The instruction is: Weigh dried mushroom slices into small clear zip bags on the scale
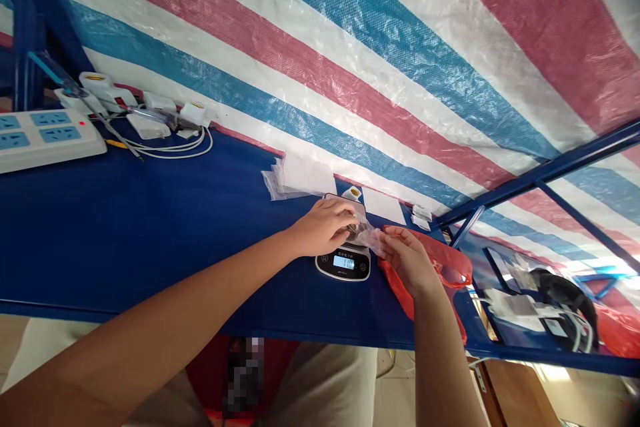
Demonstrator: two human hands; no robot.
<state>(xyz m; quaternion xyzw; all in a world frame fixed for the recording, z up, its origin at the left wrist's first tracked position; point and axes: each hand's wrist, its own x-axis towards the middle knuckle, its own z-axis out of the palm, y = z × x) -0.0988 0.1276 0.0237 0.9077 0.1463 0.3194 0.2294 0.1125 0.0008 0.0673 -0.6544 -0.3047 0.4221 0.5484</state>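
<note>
A small digital scale [343,264] with a lit display stands on the blue table [165,227]. Over its weighing plate is my left hand [327,225], fingers bent around one end of a clear plastic bag [369,237]. Something dark lies under the fingers, too covered to name. At the scale's right side my right hand [406,257] pinches the other end of the bag. A red plastic bag [447,260] lies beneath and beyond my right hand.
A stack of clear bags [305,175] and a white sheet [384,205] lie behind the scale. To the left are a power strip [55,137] and several white plugs with cables [157,121]. A blue metal frame [545,173] rises on the right.
</note>
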